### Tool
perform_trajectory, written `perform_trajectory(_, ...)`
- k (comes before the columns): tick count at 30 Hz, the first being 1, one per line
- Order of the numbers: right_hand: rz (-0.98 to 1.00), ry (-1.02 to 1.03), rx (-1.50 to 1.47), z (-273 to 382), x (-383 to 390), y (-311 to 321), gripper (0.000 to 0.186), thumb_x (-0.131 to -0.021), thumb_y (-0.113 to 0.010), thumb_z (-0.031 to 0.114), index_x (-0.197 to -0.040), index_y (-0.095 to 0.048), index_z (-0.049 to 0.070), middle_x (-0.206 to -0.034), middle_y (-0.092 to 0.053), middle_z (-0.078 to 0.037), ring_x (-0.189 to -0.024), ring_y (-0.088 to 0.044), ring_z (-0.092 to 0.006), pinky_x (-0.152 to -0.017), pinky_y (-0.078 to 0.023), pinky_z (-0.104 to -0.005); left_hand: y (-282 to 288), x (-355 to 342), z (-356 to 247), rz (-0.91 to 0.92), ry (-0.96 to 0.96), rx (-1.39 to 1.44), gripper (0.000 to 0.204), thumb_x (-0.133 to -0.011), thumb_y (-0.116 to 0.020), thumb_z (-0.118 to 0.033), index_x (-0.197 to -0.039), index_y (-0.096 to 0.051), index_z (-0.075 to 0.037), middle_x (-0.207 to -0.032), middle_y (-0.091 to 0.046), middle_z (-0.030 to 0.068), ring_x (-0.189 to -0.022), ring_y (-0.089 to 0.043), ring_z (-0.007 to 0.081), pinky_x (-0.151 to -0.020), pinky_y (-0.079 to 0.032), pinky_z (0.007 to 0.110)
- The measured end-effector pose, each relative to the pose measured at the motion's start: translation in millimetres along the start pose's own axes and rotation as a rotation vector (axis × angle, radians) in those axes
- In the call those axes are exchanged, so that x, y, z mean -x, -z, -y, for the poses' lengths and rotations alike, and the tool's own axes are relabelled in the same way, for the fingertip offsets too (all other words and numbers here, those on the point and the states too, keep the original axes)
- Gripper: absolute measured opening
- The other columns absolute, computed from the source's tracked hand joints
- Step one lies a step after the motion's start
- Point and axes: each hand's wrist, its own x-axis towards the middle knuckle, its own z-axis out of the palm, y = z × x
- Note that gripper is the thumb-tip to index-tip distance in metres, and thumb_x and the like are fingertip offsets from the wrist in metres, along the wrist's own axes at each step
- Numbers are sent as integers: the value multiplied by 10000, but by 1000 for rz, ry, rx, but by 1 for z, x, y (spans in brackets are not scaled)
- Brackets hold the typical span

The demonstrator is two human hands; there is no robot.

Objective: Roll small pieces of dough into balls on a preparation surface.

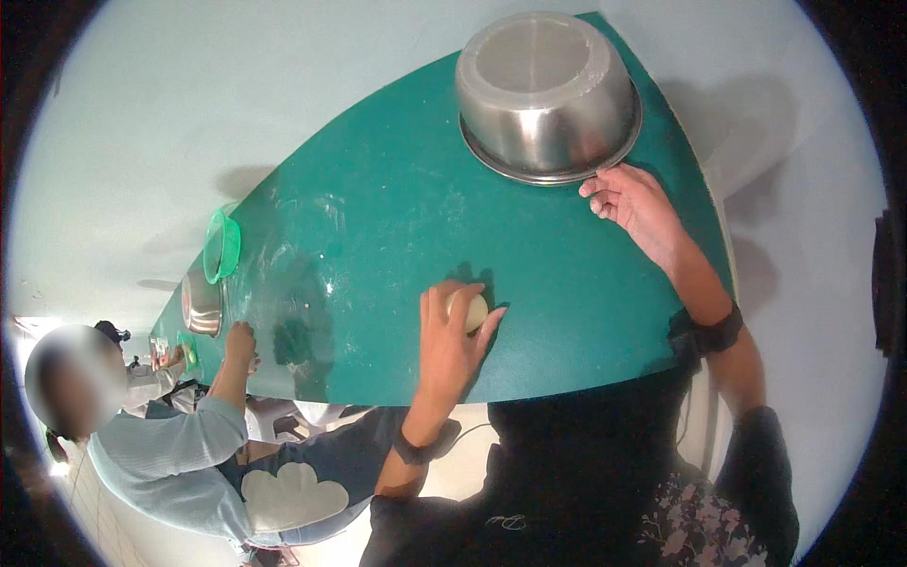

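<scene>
A pale round ball, which looks like dough (470, 313), rests on the green table near its front edge. My left hand (448, 331) is curled around it, thumb on one side and fingers over the other. Farther off to the right, a large shiny steel bowl (543, 104) sits upside down, its base facing up. The fingers of my right hand (635, 206) are bent at the bowl's near rim and appear to grip its edge. Whatever is under the bowl is hidden.
White powdery smears mark the green tabletop (378, 208). Leftward along it stand a green plastic basin (223, 248) and a smaller steel bowl (200, 304). A co-worker (179, 463) sits close on my left, one hand over the table. A wall borders the far and right sides.
</scene>
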Motion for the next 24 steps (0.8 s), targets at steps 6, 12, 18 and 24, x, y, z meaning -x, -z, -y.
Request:
perform_trajectory(6,-20,-110,177,30,15,1,409,-1105,-630,404,-1253,-654,23,-1093,-773,-137,-837,-707,-161,-770,-578,-316,-1,-17,-5,29,-40,189,249,-935,-843,-131,-1126,-709,-44,-1185,-656,162,-1070,-660,382,-906,-554,470)
perform_trajectory(12,-39,-164,223,33,15,5,403,-1093,-653,407,-1230,-647,28,-1014,-769,-124,-773,-705,-164,-700,-572,-309,-5,-16,-20,127,-159,277,268,-968,-786,-116,-1205,-692,-35,-1291,-675,177,-1169,-672,391,-978,-561,464)
perform_trajectory(18,-102,-58,126,26,11,0,317,-1109,-656,406,-1104,-612,92,-899,-717,-57,-762,-665,-129,-703,-522,-288,6,-5,-18,159,-171,153,431,-995,-731,-156,-1390,-639,-9,-1401,-625,222,-1240,-622,434,-1065,-512,525)
perform_trajectory(24,-80,-14,118,17,7,9,379,-1083,-699,449,-1074,-659,73,-913,-730,-68,-789,-693,-144,-723,-540,-293,5,-6,-34,193,-59,43,742,-993,-760,-292,-1570,-453,59,-1568,-498,303,-1397,-521,498,-1183,-430,563)
